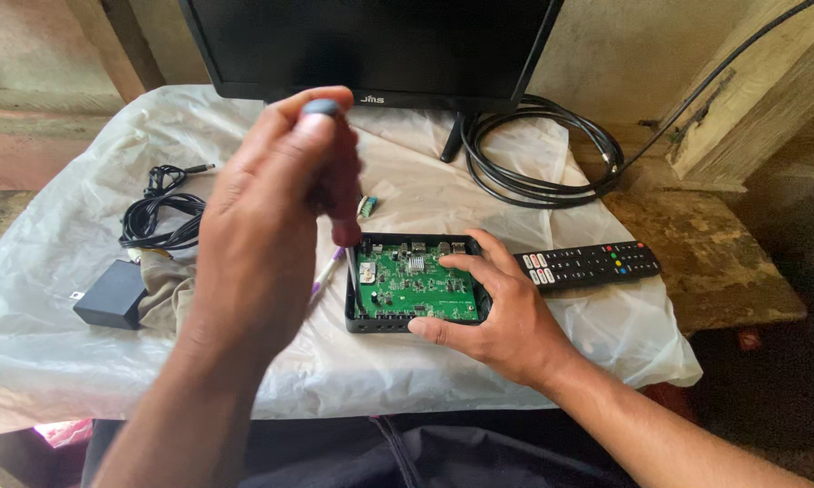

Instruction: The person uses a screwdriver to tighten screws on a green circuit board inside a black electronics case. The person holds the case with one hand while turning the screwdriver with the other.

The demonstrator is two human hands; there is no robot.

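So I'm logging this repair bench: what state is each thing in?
Black box: lid off, green circuit board exposed.
Monitor: screen dark.
Remote: lying flat beside the box.
Black cable: coiled.
Left hand: raised, gripping a tool.
Right hand: steadying the box.

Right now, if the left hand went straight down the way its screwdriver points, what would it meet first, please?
Probably the green circuit board in the open black box, near its left edge. The left hand is blurred, so depth is uncertain.
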